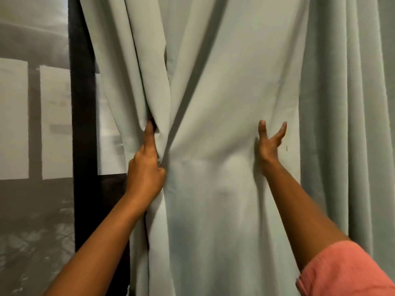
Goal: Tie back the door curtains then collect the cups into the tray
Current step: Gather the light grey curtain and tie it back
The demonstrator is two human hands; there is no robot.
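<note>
A pale grey-green curtain hangs across most of the view, bunched into folds at the left. My left hand grips the gathered folds at the curtain's left edge, its index finger stretched upward into the fabric. My right hand reaches to the flat stretch of curtain farther right, fingers spread and thumb out, touching the cloth and holding nothing. No tie-back, cups or tray are in sight.
A dark door frame stands at the left, with glass beyond it showing a dim outdoor scene. More curtain folds hang at the right. A pink sleeve covers my right upper arm.
</note>
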